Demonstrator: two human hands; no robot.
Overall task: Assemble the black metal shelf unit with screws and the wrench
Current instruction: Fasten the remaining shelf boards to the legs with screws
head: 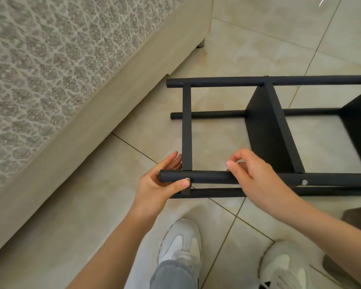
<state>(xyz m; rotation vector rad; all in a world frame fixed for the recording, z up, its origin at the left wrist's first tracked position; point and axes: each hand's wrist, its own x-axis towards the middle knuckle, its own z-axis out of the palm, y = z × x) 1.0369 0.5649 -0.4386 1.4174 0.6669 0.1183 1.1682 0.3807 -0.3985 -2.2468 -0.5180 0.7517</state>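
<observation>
The black metal shelf unit [265, 126] lies on its side on the tiled floor, with round black tubes, flat cross bars and black shelf panels. My left hand [161, 182] grips the end of the near upper tube [208, 177], thumb pressing where the flat cross bar [187, 126] meets it. My right hand [256, 176] rests over the same tube a little to the right, fingers curled around it. A silver screw head [304, 182] shows in that tube right of my right hand. No wrench is in view.
A beige sofa [56, 97] with patterned fabric runs along the left, its foot [201, 43] near the shelf's far end. My white shoes [180, 240] stand just below the shelf. A dark object [358, 217] lies at the right edge.
</observation>
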